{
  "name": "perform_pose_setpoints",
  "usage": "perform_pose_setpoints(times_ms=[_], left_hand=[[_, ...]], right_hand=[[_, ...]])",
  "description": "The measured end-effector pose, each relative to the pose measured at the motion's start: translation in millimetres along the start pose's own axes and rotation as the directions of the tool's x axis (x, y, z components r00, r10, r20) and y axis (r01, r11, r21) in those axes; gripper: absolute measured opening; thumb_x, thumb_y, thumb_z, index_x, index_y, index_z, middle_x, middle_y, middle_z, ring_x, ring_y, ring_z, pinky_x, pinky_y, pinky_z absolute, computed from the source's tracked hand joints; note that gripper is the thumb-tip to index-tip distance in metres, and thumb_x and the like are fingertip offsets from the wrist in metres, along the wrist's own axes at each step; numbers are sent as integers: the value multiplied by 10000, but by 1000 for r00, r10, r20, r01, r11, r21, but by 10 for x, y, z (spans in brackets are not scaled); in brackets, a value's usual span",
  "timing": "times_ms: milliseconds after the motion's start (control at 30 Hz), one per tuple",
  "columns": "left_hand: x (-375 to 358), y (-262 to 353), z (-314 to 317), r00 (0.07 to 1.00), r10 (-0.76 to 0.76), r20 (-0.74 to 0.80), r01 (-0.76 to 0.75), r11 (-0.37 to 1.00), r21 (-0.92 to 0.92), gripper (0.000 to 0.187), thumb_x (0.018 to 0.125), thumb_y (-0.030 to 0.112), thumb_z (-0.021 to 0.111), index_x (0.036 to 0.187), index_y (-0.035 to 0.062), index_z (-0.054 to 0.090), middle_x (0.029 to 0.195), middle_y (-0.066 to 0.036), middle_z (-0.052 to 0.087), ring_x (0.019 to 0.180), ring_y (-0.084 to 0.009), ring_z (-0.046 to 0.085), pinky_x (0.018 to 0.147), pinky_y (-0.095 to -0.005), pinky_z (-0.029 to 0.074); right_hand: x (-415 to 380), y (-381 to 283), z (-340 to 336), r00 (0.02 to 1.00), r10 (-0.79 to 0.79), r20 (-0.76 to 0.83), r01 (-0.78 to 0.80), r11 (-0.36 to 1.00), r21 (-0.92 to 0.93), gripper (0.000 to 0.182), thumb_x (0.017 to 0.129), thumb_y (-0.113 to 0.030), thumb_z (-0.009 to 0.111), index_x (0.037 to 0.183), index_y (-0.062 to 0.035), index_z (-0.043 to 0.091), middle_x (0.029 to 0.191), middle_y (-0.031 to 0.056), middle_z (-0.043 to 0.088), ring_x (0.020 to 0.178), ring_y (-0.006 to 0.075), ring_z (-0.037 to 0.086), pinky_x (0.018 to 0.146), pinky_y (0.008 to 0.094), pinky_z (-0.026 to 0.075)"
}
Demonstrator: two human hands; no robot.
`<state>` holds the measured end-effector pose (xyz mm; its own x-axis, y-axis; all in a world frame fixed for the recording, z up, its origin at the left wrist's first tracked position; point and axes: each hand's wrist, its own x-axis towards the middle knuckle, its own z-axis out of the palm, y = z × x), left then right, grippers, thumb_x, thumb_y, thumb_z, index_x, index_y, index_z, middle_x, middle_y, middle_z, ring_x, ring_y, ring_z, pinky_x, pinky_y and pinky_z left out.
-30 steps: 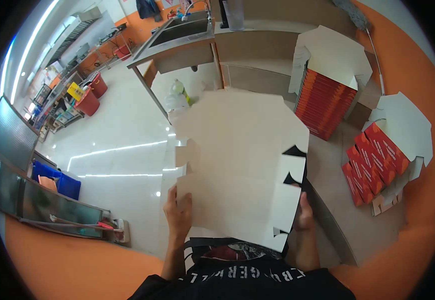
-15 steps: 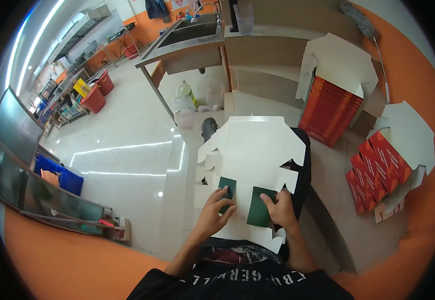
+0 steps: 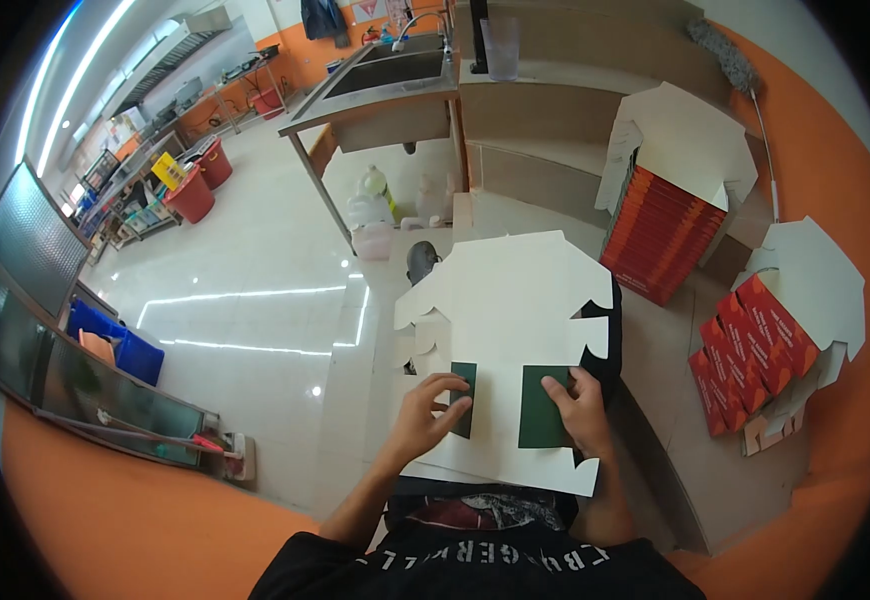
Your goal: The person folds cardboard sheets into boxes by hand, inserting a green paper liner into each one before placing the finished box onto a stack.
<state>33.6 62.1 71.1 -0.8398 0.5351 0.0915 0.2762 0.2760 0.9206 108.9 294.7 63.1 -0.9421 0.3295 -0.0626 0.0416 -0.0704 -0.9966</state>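
Observation:
A flat white cardboard box blank (image 3: 515, 300) with notched edges lies across my lap. Two dark green flaps show against its white face, a narrow left flap (image 3: 463, 428) and a wider right flap (image 3: 538, 425). My left hand (image 3: 427, 418) pinches at the left flap, with fingertips and thumb close together over it. On the other side, my right hand (image 3: 582, 412) grips the right flap's outer edge, thumb on top and fingers partly hidden behind it.
To my right, red folded cartons (image 3: 665, 230) stand in an open white box, and more red cartons (image 3: 755, 345) fill another nearer one. Ahead is a metal sink (image 3: 385, 80) with plastic bottles (image 3: 375, 200) beneath. Blue bins (image 3: 135, 355) are at far left, beside a low glass partition (image 3: 105, 405).
The box blank has turned slightly, its lower right corner shifting right. My right hand has moved right with the wider green flap. The left flap looks narrower and more upright.

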Motion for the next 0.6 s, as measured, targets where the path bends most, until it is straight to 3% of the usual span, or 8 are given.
perform_pose_setpoints(times_ms=[100,200,300,400,433,467,533,600], left_hand=[[82,34,33,990,65,-124,-73,995,-63,144,908,91,616,1024,8,635,940,-53,660,863,-138,636,688,-266,522],[94,238,29,993,31,-113,-43,993,-113,159,915,95,609,1040,1,634,924,-61,654,798,-121,637,644,-241,511],[131,686,28,996,74,-44,-72,997,36,188,928,109,598,1083,6,626,898,-64,650,746,-109,629,617,-216,495],[214,901,106,994,93,62,-86,990,-115,236,931,110,598,1139,-2,596,895,-69,648,734,-94,614,590,-202,476],[244,982,71,994,20,103,-5,991,-137,266,928,68,591,1174,-25,552,940,-69,644,769,-82,611,610,-205,474],[276,981,39,997,59,55,-44,971,-235,259,931,62,584,1171,-24,545,936,-68,637,776,-91,615,618,-208,471],[328,964,-43,991,120,-51,-130,901,-415,243,937,52,569,1166,-21,530,929,-66,623,791,-108,622,635,-214,466],[418,998,-183,944,186,-271,-292,855,-430,296,909,-33,569,1191,-40,480,987,-85,615,822,-97,615,669,-210,473]], right_hand=[[11,-97,-68,1000,6,9,-7,991,130,272,910,-140,638,1102,43,581,908,73,665,778,101,616,681,238,497],[11,-214,-107,999,-41,15,37,979,203,292,912,-142,638,1132,36,569,950,74,661,819,106,615,727,244,496],[37,-355,5,991,-132,-2,129,968,216,330,912,-148,640,1175,26,544,1008,82,650,895,115,608,799,252,484],[77,-566,224,961,-275,12,267,944,196,361,912,-156,641,1201,24,520,1007,82,649,906,117,607,796,252,484],[114,-579,259,954,-298,40,287,943,171,384,914,-174,643,1214,21,503,1025,89,645,933,118,602,799,257,483],[134,-627,276,951,-297,85,285,950,129,327,946,-181,591,1193,19,517,1045,100,637,961,137,606,818,280,491],[184,-681,341,973,-207,99,152,906,394,291,986,-189,509,1179,29,519,1019,110,642,960,174,624,836,306,501],[125,-785,355,908,-419,3,403,877,261,269,1006,-160,428,1126,46,552,1054,153,645,964,210,633,851,331,507]])
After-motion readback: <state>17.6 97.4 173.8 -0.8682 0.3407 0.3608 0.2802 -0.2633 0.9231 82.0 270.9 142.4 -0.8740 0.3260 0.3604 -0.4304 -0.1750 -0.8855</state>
